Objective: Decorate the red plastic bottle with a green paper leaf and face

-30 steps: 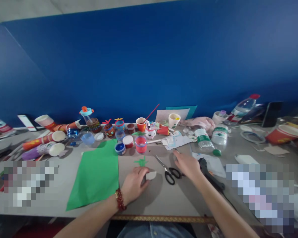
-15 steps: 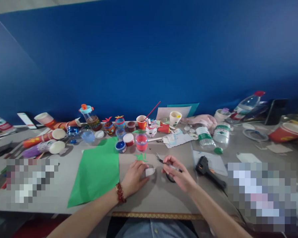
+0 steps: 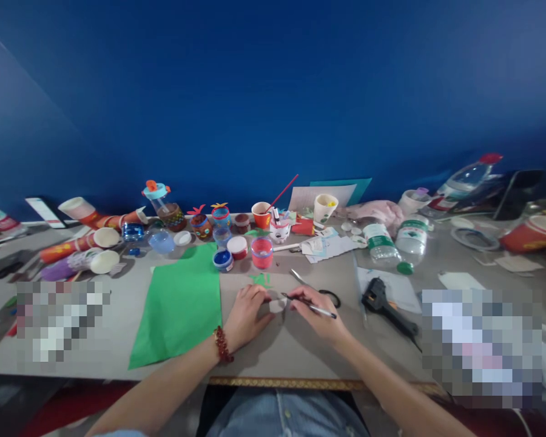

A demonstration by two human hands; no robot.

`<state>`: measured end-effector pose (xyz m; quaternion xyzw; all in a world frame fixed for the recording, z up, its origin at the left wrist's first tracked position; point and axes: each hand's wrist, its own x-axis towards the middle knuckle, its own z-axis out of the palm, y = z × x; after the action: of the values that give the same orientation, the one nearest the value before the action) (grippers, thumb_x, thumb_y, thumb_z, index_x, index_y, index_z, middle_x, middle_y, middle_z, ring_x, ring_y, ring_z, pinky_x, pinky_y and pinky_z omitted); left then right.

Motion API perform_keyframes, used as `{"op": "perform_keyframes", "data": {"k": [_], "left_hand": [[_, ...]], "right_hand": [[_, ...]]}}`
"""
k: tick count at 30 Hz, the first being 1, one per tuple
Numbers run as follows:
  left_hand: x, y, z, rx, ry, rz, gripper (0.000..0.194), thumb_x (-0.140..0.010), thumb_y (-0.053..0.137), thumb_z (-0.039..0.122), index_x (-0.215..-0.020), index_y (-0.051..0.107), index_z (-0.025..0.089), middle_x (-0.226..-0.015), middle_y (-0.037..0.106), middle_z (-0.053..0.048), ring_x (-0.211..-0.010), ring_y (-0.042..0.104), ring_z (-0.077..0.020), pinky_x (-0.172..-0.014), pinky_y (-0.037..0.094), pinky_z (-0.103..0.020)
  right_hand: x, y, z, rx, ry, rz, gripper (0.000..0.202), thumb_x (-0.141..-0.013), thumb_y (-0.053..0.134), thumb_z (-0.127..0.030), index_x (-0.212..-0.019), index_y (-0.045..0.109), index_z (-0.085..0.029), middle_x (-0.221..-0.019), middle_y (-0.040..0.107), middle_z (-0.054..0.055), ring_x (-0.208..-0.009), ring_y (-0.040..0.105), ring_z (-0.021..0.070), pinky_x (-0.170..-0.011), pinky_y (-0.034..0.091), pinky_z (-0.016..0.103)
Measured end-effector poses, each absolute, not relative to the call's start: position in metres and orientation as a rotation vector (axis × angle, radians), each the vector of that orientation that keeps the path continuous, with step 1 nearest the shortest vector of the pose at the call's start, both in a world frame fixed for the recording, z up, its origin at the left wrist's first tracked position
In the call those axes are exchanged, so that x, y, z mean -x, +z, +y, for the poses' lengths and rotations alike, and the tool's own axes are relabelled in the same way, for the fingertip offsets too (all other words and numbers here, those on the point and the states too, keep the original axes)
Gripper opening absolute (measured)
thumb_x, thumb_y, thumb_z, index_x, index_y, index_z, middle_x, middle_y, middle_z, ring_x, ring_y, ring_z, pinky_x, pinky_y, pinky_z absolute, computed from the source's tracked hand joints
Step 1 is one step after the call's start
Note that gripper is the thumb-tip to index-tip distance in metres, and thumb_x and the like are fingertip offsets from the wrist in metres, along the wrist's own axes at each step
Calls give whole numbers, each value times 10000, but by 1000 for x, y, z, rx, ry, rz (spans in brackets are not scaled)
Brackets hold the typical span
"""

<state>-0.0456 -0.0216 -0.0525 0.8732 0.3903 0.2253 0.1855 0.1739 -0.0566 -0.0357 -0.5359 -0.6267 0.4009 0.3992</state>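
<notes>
My right hand [image 3: 316, 306] grips a pen [image 3: 321, 311], its dark tip over a small piece of white paper [image 3: 278, 305]. The left edge of that paper lies between the thumb and fingers of my left hand [image 3: 250, 312], which rests on the table. Just beyond my right hand lies a pair of scissors [image 3: 331, 297], partly hidden by the fingers, with a blade pointing up and left. Small green paper scraps [image 3: 260, 280] are in front of my left fingertips. A large green sheet [image 3: 182, 309] lies left of my left hand.
Paint pots, among them a red one [image 3: 262, 254] and a blue one [image 3: 222, 260], stand ahead beside a cat-faced cup [image 3: 279, 230]. A glue gun [image 3: 389, 309] lies on the right near cut plastic bottles [image 3: 412, 237]. Paper cups [image 3: 79, 252] lie at the left.
The scissors have left my right hand and lie on the table beyond it. That hand has moved left with the pen, bringing the tip to the white paper by my left hand.
</notes>
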Motion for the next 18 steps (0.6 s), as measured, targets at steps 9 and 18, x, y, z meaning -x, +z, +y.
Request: {"op": "perform_keyframes", "data": {"k": [9,18], "left_hand": [[47,-53,-24,-2460,647,1096,242,-805,623,226,-1022,519,197,-1078,579,-78,-1016,508,-254,-878,429,-399],[46,-50,-24,-2415,620,1117,247,-786,619,228,-1010,518,203,-1064,573,-72,-1005,503,-257,-868,422,-405]], "right_hand": [[-147,-48,-56,1272,951,-1632,86,-817,502,-161,-811,577,-203,-650,597,-21,-583,546,136,-542,391,227],[-149,-51,-56,1371,763,-1714,108,-807,495,-156,-750,576,-200,-592,551,-30,-533,499,128,-526,352,229]]}}
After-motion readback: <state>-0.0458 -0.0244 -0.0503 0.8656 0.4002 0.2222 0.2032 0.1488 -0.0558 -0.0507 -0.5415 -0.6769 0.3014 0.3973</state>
